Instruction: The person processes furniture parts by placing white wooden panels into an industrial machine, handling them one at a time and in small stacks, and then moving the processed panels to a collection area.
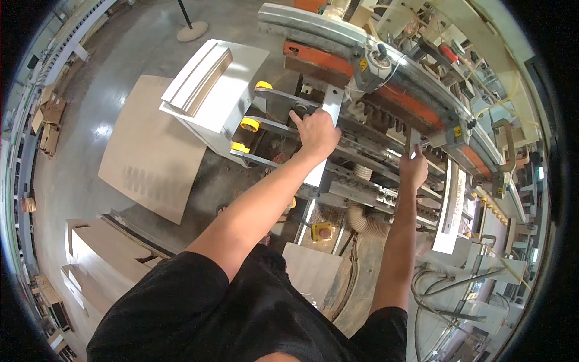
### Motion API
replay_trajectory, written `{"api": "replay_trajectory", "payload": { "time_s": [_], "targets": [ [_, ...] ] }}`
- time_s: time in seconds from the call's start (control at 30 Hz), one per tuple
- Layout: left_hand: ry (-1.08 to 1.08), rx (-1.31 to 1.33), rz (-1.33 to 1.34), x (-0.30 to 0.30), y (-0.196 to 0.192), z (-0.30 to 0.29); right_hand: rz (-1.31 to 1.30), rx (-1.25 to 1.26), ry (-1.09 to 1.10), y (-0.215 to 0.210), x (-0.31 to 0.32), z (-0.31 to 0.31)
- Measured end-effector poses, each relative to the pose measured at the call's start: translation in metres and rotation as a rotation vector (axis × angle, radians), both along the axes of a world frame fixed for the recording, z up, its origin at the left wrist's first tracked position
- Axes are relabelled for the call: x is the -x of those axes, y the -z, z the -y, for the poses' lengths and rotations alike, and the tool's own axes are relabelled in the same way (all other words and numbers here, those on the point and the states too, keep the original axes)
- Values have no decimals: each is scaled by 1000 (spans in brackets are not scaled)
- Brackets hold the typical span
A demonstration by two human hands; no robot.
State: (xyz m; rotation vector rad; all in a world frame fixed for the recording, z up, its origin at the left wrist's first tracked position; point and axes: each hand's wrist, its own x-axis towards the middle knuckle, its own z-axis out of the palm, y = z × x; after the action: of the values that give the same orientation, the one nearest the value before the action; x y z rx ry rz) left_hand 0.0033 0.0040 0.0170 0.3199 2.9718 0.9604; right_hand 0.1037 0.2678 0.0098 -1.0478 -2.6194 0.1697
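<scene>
I stand at a long woodworking machine (386, 90) with grey rails and orange guards. My left hand (316, 130) rests on a narrow white panel (332, 108) that lies across the machine's rails, fingers curled over its left edge. Farther right, my right hand (414, 169) is closed around a thin dark upright bar (408, 142) on the machine. Yellow rollers (249, 124) sit on the rail ends just left of my left hand.
A white cart (232, 81) holding stacked white panels (198, 75) stands left of the machine. A cardboard sheet (151, 151) lies on the concrete floor. Wooden panels (111, 253) are stacked at lower left. A ribbed dust hose (362, 220) and cables run under the machine.
</scene>
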Motion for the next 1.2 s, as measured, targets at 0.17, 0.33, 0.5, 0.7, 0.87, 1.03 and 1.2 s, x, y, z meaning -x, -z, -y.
{"api": "replay_trajectory", "payload": {
  "time_s": [0.17,0.33,0.5,0.7,0.87,1.03,1.2],
  "targets": [
    [-93,-49,-69,-7,12,-6,74,6,27,-2,2,8],
    [-97,-74,-129,-16,16,-7,29,17,13,0,-7,1],
    [-50,-106,-121,-1,12,-7,17,6,-29,-4,3,6],
    [-81,-112,-175,-20,13,-5,-3,-51,-31,5,-15,0],
    [-65,-100,-133,-5,13,-9,-24,-71,-73,5,3,-5],
    [-43,-143,-130,9,20,-5,-1,-57,-44,6,2,-5],
    [15,-125,-119,17,16,-5,61,0,9,-5,6,-15]
  ]
}}
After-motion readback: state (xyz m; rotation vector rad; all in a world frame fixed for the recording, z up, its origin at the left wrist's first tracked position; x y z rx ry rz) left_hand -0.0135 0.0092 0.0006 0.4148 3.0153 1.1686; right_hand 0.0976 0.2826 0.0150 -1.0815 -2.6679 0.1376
